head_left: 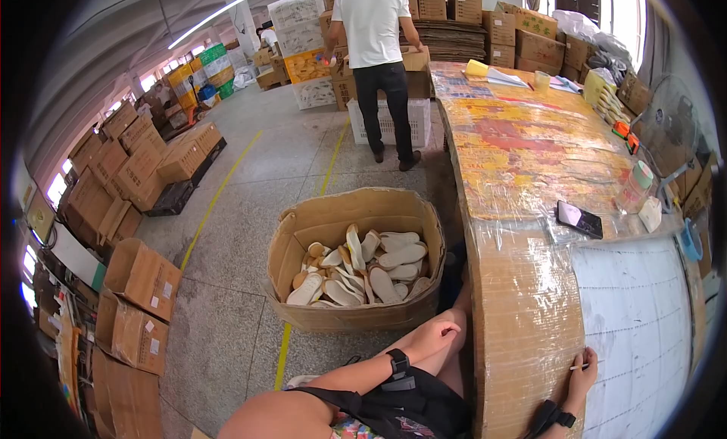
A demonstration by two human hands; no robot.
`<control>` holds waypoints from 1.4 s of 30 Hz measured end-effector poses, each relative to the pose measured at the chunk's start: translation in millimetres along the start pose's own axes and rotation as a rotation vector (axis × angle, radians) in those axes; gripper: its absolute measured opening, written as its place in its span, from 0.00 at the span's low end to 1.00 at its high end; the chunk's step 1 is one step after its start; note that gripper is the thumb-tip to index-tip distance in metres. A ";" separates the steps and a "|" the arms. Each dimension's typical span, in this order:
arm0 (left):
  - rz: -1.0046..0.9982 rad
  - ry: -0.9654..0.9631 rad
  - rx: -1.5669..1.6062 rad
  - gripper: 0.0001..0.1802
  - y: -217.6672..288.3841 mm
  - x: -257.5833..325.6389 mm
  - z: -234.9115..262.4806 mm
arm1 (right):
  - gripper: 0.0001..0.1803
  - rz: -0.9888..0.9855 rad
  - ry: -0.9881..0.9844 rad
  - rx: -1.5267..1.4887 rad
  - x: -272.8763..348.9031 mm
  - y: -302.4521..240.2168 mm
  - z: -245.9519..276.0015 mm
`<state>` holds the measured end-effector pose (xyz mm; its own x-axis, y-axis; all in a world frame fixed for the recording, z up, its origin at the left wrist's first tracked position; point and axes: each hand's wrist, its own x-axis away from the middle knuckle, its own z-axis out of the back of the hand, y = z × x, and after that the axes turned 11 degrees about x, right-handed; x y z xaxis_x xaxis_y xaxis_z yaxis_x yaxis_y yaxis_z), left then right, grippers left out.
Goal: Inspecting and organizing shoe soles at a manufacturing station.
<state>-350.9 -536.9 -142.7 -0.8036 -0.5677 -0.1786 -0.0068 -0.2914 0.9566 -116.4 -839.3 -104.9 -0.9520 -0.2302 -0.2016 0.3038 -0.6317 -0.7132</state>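
Observation:
My left hand [438, 336] rests on my bent leg with its fingers loosely curled, and nothing shows in it. A dark band circles that wrist. At the table's near right part my right hand [584, 369] lies by the edge of a white sheet with ruled lines [640, 310]. Its fingers pinch a short thin white stick [580, 366], too small to tell its kind. In front of my legs stands a large open cardboard box [344, 316], partly filled with a loose heap of pale shoe soles [401, 255].
The long table [522, 303] runs away on my right, bearing a phone [579, 219], a jar [636, 185] and papers [506, 77]. A fan [670, 121] stands beyond it. Cartons [144, 284] line the left. A person in a white shirt [371, 23] stands ahead, back turned, at boxes.

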 end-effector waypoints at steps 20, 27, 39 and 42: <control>0.033 0.006 -0.011 0.07 3.8 0.4 -0.4 | 0.15 0.041 0.047 0.004 -1.9 -2.4 -2.7; 0.007 -0.011 -0.004 0.07 3.0 1.6 -1.9 | 0.14 -0.006 -0.032 -0.046 -7.2 18.6 -3.0; -0.022 0.000 0.000 0.07 6.0 1.6 -0.3 | 0.17 0.004 -0.024 0.001 -4.5 14.0 -1.8; -0.001 -0.004 -0.018 0.07 5.7 1.7 -0.1 | 0.18 -0.003 -0.001 -0.005 -4.7 14.5 -3.1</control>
<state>-352.3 -539.6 -137.5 -0.8060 -0.5642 -0.1790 0.0027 -0.3059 0.9521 -107.6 -845.1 -116.4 -0.9529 -0.2288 -0.1989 0.3006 -0.6285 -0.7174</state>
